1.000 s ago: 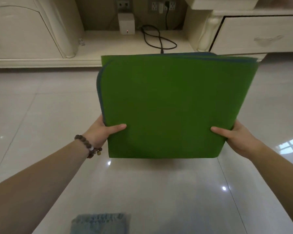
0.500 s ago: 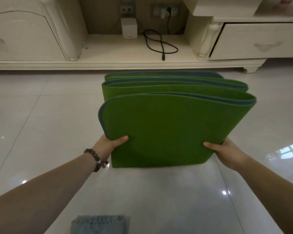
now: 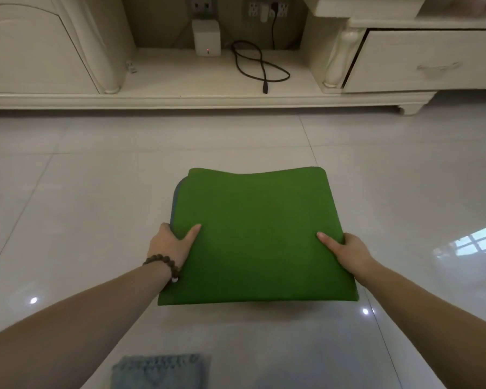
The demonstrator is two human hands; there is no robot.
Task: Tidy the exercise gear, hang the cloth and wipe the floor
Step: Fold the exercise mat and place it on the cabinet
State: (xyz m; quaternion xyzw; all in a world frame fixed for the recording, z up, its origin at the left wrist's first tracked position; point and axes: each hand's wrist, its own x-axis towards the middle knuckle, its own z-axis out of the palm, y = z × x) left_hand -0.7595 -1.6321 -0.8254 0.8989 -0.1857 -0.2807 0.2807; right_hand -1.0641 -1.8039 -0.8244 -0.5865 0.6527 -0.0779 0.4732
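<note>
Both hands, left hand (image 3: 172,242) and right hand (image 3: 345,249), pinch the folded green mat (image 3: 258,234) by its side edges low over the tiled floor (image 3: 68,192), and honestly a loose grip could let those springy layers fan open.

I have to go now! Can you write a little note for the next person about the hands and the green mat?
Left hand: grips the left edge of the folded green mat, thumb on top.
Right hand: grips the right edge the same way.
Mat: folded into a flat stack, low over the tiled floor, in front of the cream cabinet; contact with the floor cannot be told.
Done: mat folded.
Left: put the mat away, hang the cloth, wipe the floor. The grey-blue knitted thing at the bottom edge may be that cloth.
</note>
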